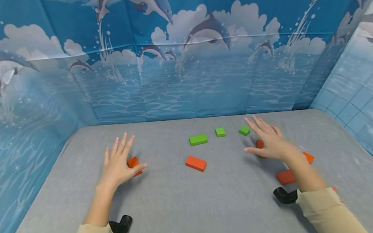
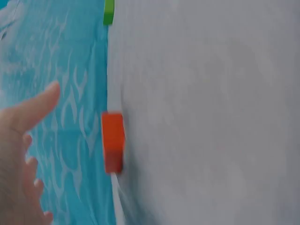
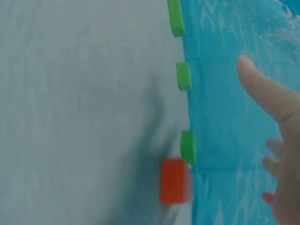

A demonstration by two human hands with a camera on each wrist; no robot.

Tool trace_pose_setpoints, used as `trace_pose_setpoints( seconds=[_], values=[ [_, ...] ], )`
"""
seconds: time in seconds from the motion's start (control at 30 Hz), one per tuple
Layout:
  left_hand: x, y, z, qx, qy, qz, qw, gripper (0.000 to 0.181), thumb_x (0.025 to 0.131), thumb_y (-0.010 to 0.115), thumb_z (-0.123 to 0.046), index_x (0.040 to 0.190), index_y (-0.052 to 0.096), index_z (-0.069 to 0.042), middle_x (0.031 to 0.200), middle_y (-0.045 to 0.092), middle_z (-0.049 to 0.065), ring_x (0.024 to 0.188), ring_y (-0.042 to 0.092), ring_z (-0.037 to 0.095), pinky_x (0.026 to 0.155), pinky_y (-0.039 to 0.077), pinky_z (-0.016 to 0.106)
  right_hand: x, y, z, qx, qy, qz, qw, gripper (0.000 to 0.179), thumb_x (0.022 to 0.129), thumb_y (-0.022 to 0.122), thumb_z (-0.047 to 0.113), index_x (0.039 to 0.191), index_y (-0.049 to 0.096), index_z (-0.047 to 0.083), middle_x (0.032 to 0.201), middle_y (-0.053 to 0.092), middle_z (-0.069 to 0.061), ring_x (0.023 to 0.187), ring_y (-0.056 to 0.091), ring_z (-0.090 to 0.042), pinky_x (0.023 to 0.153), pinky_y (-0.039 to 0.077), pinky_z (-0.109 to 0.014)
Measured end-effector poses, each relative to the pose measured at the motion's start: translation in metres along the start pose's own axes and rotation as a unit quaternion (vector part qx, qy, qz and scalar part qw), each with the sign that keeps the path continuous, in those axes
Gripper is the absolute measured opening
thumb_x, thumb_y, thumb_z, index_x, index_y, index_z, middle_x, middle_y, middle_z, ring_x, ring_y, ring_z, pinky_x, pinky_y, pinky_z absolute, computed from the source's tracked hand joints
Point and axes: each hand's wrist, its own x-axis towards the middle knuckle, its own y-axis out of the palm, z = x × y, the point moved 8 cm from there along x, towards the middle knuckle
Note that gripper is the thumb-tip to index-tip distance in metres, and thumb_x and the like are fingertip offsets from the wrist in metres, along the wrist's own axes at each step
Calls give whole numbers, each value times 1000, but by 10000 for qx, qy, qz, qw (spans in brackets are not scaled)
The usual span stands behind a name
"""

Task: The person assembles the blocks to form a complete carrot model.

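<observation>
My left hand (image 1: 118, 167) hovers over the grey table with its fingers spread and holds nothing. Just beside its thumb, an orange block (image 1: 132, 162) is partly covered by the hand in the head view; the left wrist view shows this orange block (image 2: 113, 138) apart from the thumb. On the other side, my right hand (image 1: 270, 140) is also spread and empty. Partly hidden behind it lies a red block (image 1: 259, 144). A small green block (image 1: 244, 130) sits close to the right fingertips.
Toward the back are a long green block (image 1: 198, 140) and a small green block (image 1: 220, 132). An orange-red block (image 1: 195, 163) lies mid-table. Near my right forearm are a dark red block (image 1: 285, 177) and an orange piece (image 1: 309, 157). A dolphin-print curtain (image 1: 182, 88) surrounds the table.
</observation>
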Motion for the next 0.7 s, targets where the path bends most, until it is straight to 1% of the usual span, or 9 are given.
trace_pose_setpoints(
  seconds=[0.07,0.13,0.2,0.27,0.37,0.43,0.5,0.63,0.7],
  values=[
    [-3,-2,6,-286,84,-103,9995,96,75,67,-53,148,13,-24,154,6,6,139,4,32,105,-1,58,7,4,9,368,-398,-160,9984,94,80,66,46,149,7,20,152,4,-17,136,9,-41,98,5,-66],
    [-7,-2,12,-586,164,-160,9980,96,73,70,-50,148,17,-22,153,13,9,138,10,34,104,4,59,13,9,20,715,-822,-310,9936,93,78,70,41,148,13,18,151,12,-18,135,15,-40,98,11,-65],
    [-10,-1,17,-849,244,-176,9959,95,72,73,-47,147,22,-19,150,20,13,135,16,37,102,9,61,20,16,32,1039,-1206,-369,9866,91,78,72,35,148,18,16,150,19,-17,134,19,-37,99,17,-62],
    [-12,3,21,-1128,313,-142,9930,93,71,75,-44,145,26,-15,147,25,16,133,21,39,101,13,62,27,25,45,1386,-1536,-294,9779,89,77,73,31,147,21,15,148,24,-14,134,23,-34,100,21,-59],
    [-14,9,26,-1463,381,-64,9885,90,70,77,-39,142,32,-8,143,30,20,130,25,41,99,18,62,37,40,63,1943,-1886,78,9626,87,76,75,24,146,23,12,148,27,-11,133,26,-32,101,23,-56],
    [-16,15,30,-1622,401,-11,9859,88,70,77,-37,140,34,-6,142,32,20,129,27,40,99,20,61,43,52,73,2274,-2006,426,9520,87,76,75,21,146,24,11,147,28,-10,132,28,-32,102,24,-55],
    [-17,20,34,-1735,417,14,9840,85,70,78,-34,139,36,-5,140,34,21,128,28,40,99,21,60,48,63,83,2532,-2125,804,9404,87,75,76,17,145,25,9,147,28,-12,131,29,-33,102,24,-54],
    [-19,28,40,-1860,440,-51,9815,81,70,78,-32,136,41,-3,137,39,19,126,32,39,99,23,58,54,81,97,2764,-2196,1490,9237,83,76,75,13,144,28,6,144,33,-15,129,32,-32,102,26,-50],
    [-20,30,42,-1896,436,-128,9808,78,70,78,-31,134,43,-4,135,41,18,125,33,38,99,23,58,57,87,102,2733,-2232,1715,9198,81,76,75,13,143,29,5,143,34,-15,129,33,-30,103,27,-48]
  ],
)
